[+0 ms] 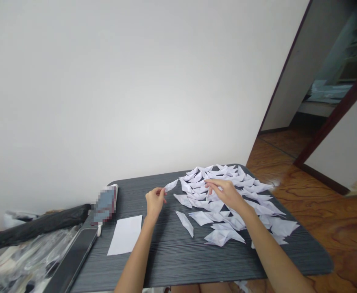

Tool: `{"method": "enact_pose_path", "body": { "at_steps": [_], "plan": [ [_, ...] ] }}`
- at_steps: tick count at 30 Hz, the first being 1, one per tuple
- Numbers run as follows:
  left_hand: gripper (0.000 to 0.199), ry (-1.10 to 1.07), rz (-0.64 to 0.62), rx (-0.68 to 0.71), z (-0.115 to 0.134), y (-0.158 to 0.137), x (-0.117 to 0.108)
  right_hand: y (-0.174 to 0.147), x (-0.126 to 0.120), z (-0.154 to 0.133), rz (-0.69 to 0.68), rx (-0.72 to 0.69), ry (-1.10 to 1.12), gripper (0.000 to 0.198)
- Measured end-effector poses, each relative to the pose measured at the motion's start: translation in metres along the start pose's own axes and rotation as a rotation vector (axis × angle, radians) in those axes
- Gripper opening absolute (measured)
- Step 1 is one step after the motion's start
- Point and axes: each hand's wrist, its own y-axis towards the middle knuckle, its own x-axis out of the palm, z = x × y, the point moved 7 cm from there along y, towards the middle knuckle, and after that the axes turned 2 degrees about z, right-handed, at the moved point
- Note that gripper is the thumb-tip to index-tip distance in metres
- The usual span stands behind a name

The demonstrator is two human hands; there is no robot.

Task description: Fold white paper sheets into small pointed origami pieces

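In the head view, we see our left hand (155, 201) at the centre of the frame, a little below the middle. Its thumb and fingers are pinched together on the near end of a slim folded paper (171, 186), which points up and right toward the pile (215, 216). Our right hand (226, 193) is right of centre, over that pile; its fingers are loosely bent and parted, with nothing that we can make out between them. We cannot tell whether their tips touch the white papers below.

The pile spreads over the lower right of the frame, on the dark table (169, 256). Just left of it, below the held piece, lies a single strip (185, 223), angled down to the right. Left of our left forearm we see a flat white sheet (126, 235). Farther left lie a phone (74, 255), at the lower left, and above it a blurred object (104, 204). A white wall (142, 89) fills the upper left and middle.
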Motion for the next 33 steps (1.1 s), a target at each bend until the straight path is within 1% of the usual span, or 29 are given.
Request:
{"method": "enact_pose_path", "body": {
  "at_steps": [4,8,10,12,13,15,17,18,19,20,21,22,23,25,29,33],
  "plan": [
    [0.025,0.126,0.023,-0.004,-0.004,0.007,0.018,-0.010,-0.026,0.003,0.045,0.028,-0.037,0.026],
    [0.025,0.197,-0.047,-0.001,-0.002,0.010,0.040,-0.019,-0.039,0.001,0.035,0.051,-0.093,0.027],
    [0.031,0.225,-0.082,0.011,0.002,0.008,0.042,-0.023,-0.043,0.000,0.024,0.057,-0.118,0.029],
    [0.039,0.251,-0.101,0.029,0.005,0.002,0.030,-0.029,-0.049,0.000,0.026,0.064,-0.138,0.030],
    [0.042,0.263,-0.105,0.041,0.006,-0.002,0.019,-0.033,-0.053,0.000,0.026,0.067,-0.147,0.030],
    [0.040,0.277,-0.118,0.069,0.003,-0.014,-0.014,-0.044,-0.062,0.001,0.029,0.056,-0.169,0.030],
    [0.029,0.283,-0.156,0.093,-0.007,-0.031,-0.053,-0.058,-0.069,0.003,0.012,0.059,-0.192,0.030],
    [0.028,0.303,-0.274,0.153,-0.013,-0.043,-0.065,-0.065,-0.075,0.004,0.025,0.075,-0.208,0.030],
    [0.031,0.339,-0.384,0.175,-0.022,-0.056,-0.076,-0.072,-0.080,0.005,0.047,0.086,-0.216,0.030],
    [0.043,0.383,-0.464,0.153,-0.034,-0.068,-0.087,-0.079,-0.084,0.006,0.059,0.101,-0.224,0.030],
    [0.054,0.419,-0.518,0.119,-0.046,-0.079,-0.097,-0.085,-0.085,0.007,0.056,0.113,-0.229,0.031],
    [0.058,0.434,-0.566,0.087,-0.057,-0.088,-0.104,-0.091,-0.086,0.007,0.055,0.119,-0.231,0.031],
    [0.059,0.428,-0.597,0.062,-0.064,-0.094,-0.109,-0.095,-0.086,0.006,0.055,0.122,-0.236,0.031],
    [0.055,0.397,-0.621,0.044,-0.072,-0.100,-0.114,-0.102,-0.084,0.003,0.054,0.114,-0.246,0.029],
    [0.048,0.351,-0.588,0.062,-0.073,-0.092,-0.116,-0.113,-0.081,-0.003,0.054,0.138,-0.253,0.028],
    [0.048,0.329,-0.600,0.073,-0.073,-0.087,-0.117,-0.123,-0.078,-0.006,0.018,0.182,-0.226,0.027]
  ]
}}
